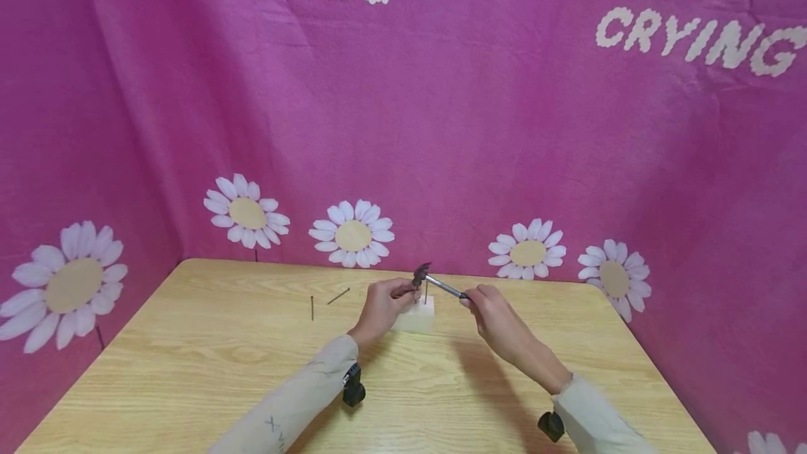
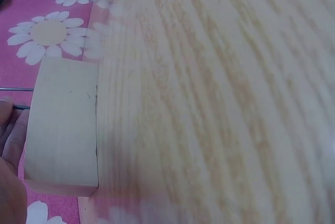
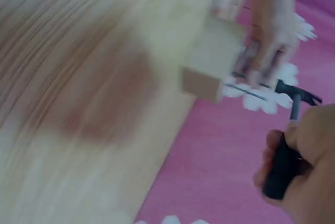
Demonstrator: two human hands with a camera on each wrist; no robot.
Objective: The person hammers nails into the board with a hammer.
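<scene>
A pale wooden block (image 1: pixel 414 321) stands on the table, and one nail (image 1: pixel 426 293) rises upright from its top. My left hand (image 1: pixel 382 307) pinches a second nail (image 2: pixel 21 107) against the block's top, beside the first one. In my right hand (image 1: pixel 504 324) is a claw hammer, gripped by its black handle (image 3: pixel 281 174). The dark hammer head (image 1: pixel 421 274) is right at the top of the pinched nail, just above my left fingertips. In the right wrist view the block (image 3: pixel 214 56) and both nails appear sideways.
Two loose nails lie on the wooden table (image 1: pixel 252 370) left of the block: one nail (image 1: pixel 312 308) points toward me, the other nail (image 1: pixel 338 296) lies at a slant. A pink curtain with daisies (image 1: pixel 441 125) hangs behind the table and at both sides.
</scene>
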